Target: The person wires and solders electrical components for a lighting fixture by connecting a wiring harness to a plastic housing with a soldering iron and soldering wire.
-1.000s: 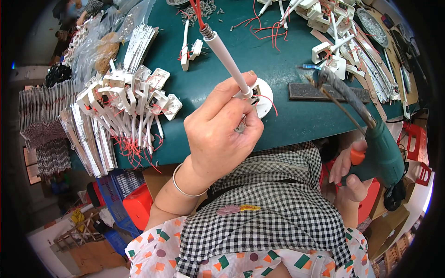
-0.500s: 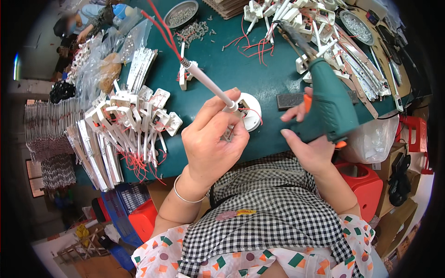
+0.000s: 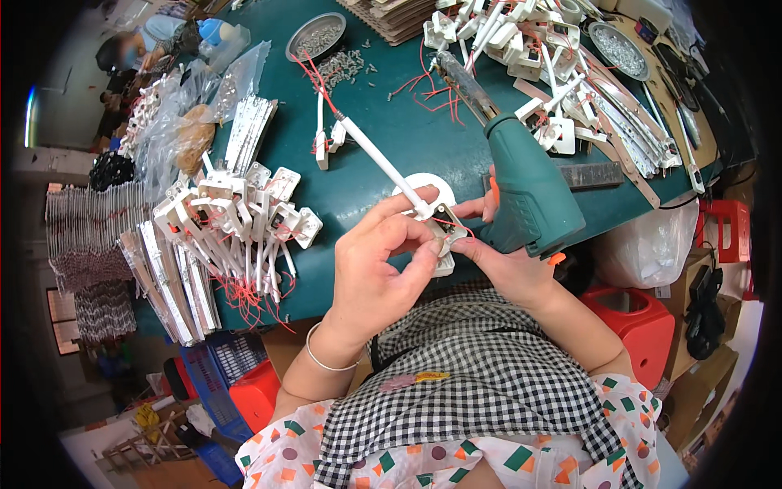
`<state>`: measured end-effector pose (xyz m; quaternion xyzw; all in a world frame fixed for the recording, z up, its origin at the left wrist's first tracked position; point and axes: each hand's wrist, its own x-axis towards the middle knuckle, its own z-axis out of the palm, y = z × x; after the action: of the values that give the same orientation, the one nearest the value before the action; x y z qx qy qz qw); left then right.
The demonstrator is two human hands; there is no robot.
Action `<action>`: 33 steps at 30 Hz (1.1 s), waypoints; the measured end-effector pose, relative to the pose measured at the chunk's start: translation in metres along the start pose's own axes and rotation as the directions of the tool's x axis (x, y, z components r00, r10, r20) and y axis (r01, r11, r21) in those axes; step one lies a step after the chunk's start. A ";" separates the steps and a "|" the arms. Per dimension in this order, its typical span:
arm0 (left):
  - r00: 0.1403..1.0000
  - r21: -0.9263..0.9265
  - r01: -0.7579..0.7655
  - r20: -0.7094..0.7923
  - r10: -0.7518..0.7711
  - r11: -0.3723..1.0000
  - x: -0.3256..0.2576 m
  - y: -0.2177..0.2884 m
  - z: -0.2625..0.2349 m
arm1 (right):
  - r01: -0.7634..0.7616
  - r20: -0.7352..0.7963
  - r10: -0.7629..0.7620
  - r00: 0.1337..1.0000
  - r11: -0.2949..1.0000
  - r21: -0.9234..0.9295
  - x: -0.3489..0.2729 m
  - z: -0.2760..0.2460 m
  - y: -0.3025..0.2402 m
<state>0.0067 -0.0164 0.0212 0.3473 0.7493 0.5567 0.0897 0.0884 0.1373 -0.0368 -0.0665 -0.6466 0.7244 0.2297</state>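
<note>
In front of me my left hand [image 3: 383, 253] pinches a small white plastic housing [image 3: 445, 230] with a long white tube [image 3: 376, 151] rising from it. Red wires [image 3: 319, 81] come out of the tube's far end, and another loops at the housing. My right hand [image 3: 517, 275] reaches in from the right, its thumb and fingertips at the housing's right edge. The handle of a green pistol-shaped power tool [image 3: 533, 183] with an orange trigger lies between that thumb and forefinger. Its grip is partly hidden. A round white disc [image 3: 425, 182] lies behind the housing.
Many similar white fittings are heaped at left [image 3: 236, 204] and at far right [image 3: 521, 49]. Metal strips [image 3: 171, 281] lie by the left heap. A bowl of screws [image 3: 316, 37] stands at the back, loose screws beside it. A dark grey bar [image 3: 595, 175] lies behind the tool.
My right hand and the power tool have moved left, bringing thumb and fingertips to the housing. The housing has shifted toward me and right, and the wires at the tube's end have dropped.
</note>
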 end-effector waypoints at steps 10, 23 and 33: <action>0.983 -0.179 0.171 0.103 -0.155 0.969 -0.004 -0.002 -0.009 | -0.061 0.017 0.061 0.998 0.998 0.014 -0.001 0.004 0.002; 0.987 0.125 -0.097 -0.113 0.111 0.987 -0.004 -0.005 0.011 | -0.028 -0.092 0.039 0.995 0.993 0.115 -0.020 -0.032 -0.030; 0.932 0.534 -0.182 -0.173 0.318 0.826 0.009 -0.001 0.007 | 0.012 -0.055 0.007 0.998 0.942 0.334 -0.045 -0.055 -0.063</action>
<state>0.0035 -0.0059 0.0201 0.3798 0.8221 0.3856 -0.1765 0.1659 0.1717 0.0068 -0.0460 -0.5077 0.8212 0.2564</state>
